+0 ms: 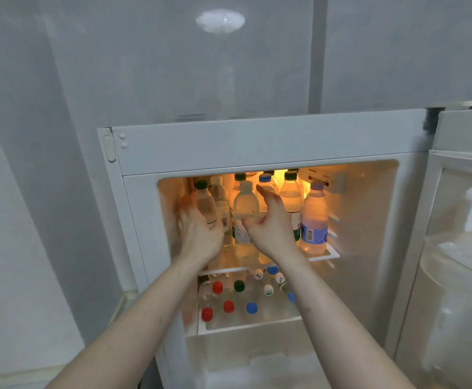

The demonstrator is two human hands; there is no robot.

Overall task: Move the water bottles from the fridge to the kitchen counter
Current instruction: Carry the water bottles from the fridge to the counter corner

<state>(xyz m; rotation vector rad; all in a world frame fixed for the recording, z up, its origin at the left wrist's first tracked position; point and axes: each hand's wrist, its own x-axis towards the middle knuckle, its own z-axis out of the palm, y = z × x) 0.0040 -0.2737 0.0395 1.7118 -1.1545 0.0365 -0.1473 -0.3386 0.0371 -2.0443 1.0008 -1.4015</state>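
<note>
The open fridge [257, 141] is lit inside, and several water bottles stand on its upper shelf [326, 255]. My left hand [198, 234] is at the shelf's left end, against the lower part of a green-capped bottle [204, 200]. Its fingers are spread and blurred to the left of that bottle. My right hand [269, 226] is open around a white-capped bottle [245, 204] in the front middle, thumb in front and fingers raised at its right side. A purple-capped bottle with a blue label [314, 220] stands at the right end.
Below the shelf, a lower compartment [246, 322] holds several more bottles with red, green, blue and white caps. The fridge door [465, 220] hangs open at the right, with pale containers in its racks. Grey wall panels rise behind and to the left of the fridge.
</note>
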